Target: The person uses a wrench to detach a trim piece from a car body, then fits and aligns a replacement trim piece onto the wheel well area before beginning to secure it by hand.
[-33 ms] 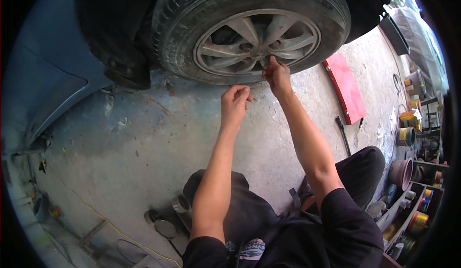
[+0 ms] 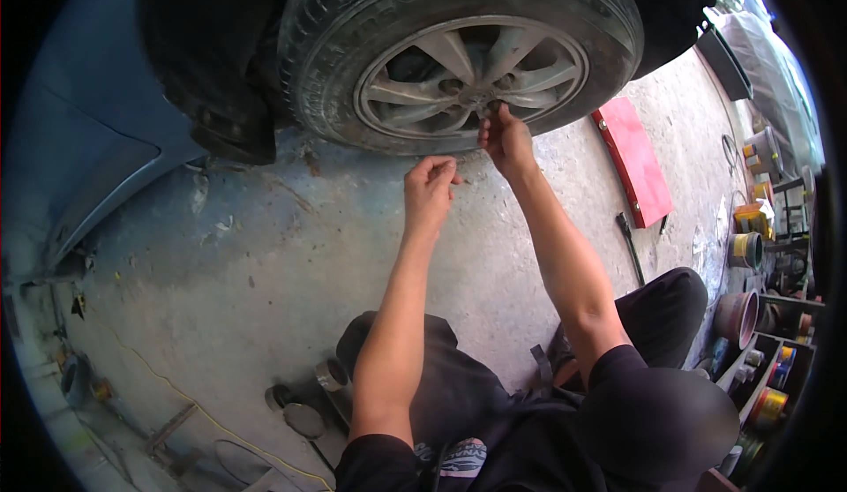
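Note:
A car wheel (image 2: 540, 86) with a spoked silver rim and black tyre is mounted at the top of the view. My right hand (image 2: 509, 143) is closed in a pinch at a bolt hole beside the hub (image 2: 477, 99), on its lower right. Whatever its fingertips grip is hidden. Just below the tyre, my left hand (image 2: 430, 185) hovers with fingers curled and thumb pressed in. I cannot make out what lies inside it.
To the right, a red tool case (image 2: 633, 161) lies on the concrete floor (image 2: 291, 271), beside a black bar (image 2: 631, 249). Shelves (image 2: 768, 355) with several cans line the right side. A blue car body (image 2: 84, 130) stands left. A yellow cord (image 2: 181, 390) crosses the lower left.
My right hand has turned slightly at the hub, its lower fingers shifting left. A dark blurred round shape now covers part of my right sleeve. My left hand is nearly still.

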`<state>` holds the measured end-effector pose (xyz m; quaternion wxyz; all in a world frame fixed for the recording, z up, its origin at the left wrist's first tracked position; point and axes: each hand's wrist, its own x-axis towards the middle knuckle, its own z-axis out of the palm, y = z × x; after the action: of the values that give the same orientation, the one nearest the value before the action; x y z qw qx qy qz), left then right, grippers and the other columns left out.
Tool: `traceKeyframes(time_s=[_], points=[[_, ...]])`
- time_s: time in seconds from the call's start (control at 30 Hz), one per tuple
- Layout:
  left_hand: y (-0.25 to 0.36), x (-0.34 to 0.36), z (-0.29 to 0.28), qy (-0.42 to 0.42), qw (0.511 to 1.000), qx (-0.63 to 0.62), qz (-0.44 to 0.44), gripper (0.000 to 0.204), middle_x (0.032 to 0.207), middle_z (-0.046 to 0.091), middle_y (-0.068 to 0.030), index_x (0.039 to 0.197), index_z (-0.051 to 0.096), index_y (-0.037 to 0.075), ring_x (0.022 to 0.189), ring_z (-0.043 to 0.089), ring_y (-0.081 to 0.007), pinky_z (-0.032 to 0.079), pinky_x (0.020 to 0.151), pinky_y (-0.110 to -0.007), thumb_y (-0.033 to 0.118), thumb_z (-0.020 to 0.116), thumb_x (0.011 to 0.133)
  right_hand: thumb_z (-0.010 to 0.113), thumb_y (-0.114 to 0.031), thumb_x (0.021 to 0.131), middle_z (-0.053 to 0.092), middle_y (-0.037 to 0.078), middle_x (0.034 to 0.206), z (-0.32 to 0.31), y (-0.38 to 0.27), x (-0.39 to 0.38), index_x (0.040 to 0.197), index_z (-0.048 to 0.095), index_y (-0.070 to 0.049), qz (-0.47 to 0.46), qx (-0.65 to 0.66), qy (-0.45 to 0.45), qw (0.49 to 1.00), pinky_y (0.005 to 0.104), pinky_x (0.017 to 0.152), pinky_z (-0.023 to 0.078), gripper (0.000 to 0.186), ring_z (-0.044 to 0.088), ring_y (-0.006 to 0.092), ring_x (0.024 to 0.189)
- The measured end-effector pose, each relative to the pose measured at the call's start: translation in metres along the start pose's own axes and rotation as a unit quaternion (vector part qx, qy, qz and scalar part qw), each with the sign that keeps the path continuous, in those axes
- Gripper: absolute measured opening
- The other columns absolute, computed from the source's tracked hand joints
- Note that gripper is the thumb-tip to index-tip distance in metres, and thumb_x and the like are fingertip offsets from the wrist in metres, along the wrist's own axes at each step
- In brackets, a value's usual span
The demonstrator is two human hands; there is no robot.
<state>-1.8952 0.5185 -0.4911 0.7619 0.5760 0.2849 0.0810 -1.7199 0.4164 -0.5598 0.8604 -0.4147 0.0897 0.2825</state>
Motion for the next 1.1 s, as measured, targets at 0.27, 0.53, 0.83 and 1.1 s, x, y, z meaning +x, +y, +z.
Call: traceKeyframes(time_s=[0.27,0.53,0.83,1.1], points=[[-0.009,0.007,-0.012,0.007,0.985,-0.161,-0.06,0.021,0.093,0.063,-0.0092,0.101,0.062,-0.001,0.075,0.059,-0.0164,0.051,0.064,-0.029,-0.001,0.053,0.082,0.041,-0.044,0.103,0.052,0.003,0.069,0.004,0.002,-0.012,0.097,0.054,-0.008,-0.058,-0.176,0.086,0.979,0.0268,0.05,0.038,0.039,0.046,0.0157,0.055],[-0.007,0.003,-0.006,0.0,0.971,-0.229,-0.064,0.016,0.096,0.061,-0.0123,0.107,0.055,0.001,0.083,0.065,-0.0238,0.059,0.077,-0.04,0.005,0.055,0.092,0.05,-0.039,0.1,0.049,0.004,0.065,0.009,0.003,-0.009,0.095,0.052,-0.009,0.005,-0.006,0.064,0.998,0.0301,0.046,0.04,0.031,0.048,0.0164,0.052],[-0.003,0.002,-0.008,0.001,0.981,-0.186,-0.049,0.025,0.081,0.061,-0.0051,0.104,0.062,0.005,0.065,0.06,-0.0125,0.052,0.055,-0.028,0.028,0.065,0.095,0.045,-0.047,0.101,0.048,0.002,0.064,0.01,0.002,-0.012,0.095,0.051,-0.012,0.093,0.123,-0.05,0.987,0.0288,0.044,0.035,0.036,0.046,0.0168,0.05],[-0.007,0.002,-0.007,0.027,0.985,-0.163,-0.044,0.03,0.093,0.064,-0.0113,0.116,0.055,0.003,0.07,0.063,-0.0193,0.054,0.061,-0.032,0.026,0.059,0.098,0.047,-0.046,0.099,0.05,0.003,0.063,-0.003,0.007,-0.003,0.094,0.057,-0.005,-0.004,-0.019,-0.051,0.999,0.0299,0.045,0.038,0.042,0.048,0.0169,0.049]])
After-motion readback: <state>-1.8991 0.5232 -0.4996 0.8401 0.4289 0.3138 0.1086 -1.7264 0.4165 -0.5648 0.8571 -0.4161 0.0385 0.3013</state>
